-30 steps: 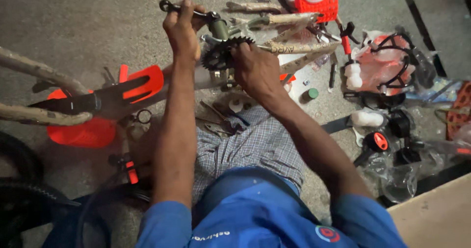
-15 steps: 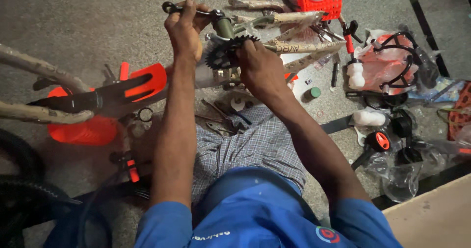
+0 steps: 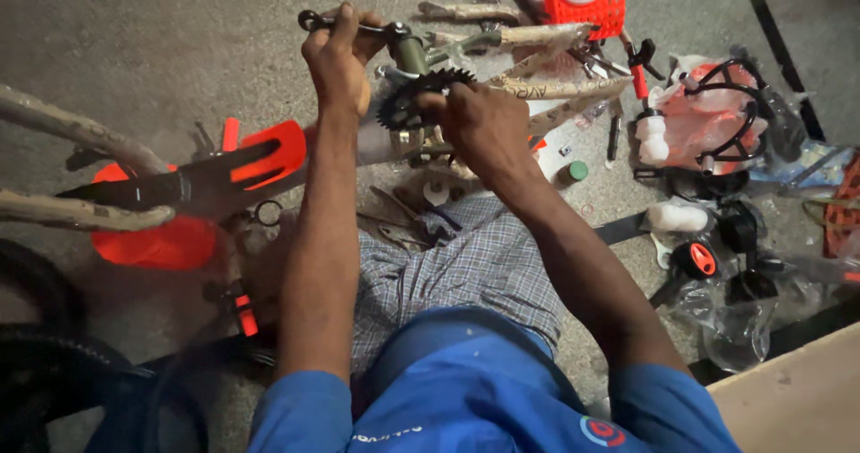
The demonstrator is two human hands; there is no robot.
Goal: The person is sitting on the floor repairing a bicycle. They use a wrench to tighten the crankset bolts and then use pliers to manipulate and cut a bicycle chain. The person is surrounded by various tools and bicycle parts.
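left hand (image 3: 339, 54) clamped on a dark wrench (image 3: 351, 26), far centre; right hand (image 3: 479, 126) closed around the toothed chainring (image 3: 421, 94) at the junction of the wrapped frame (image 3: 546, 86). chainring appears mounted, the fastening seemingly unfinished. orange guard (image 3: 269, 153) lies left on the floor (image 3: 134, 41). fingers hide the bolt; right-hand clutter is hard to make out.

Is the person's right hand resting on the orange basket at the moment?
No, the right hand grips the toothed chainring, while the orange basket lies apart, farther up.
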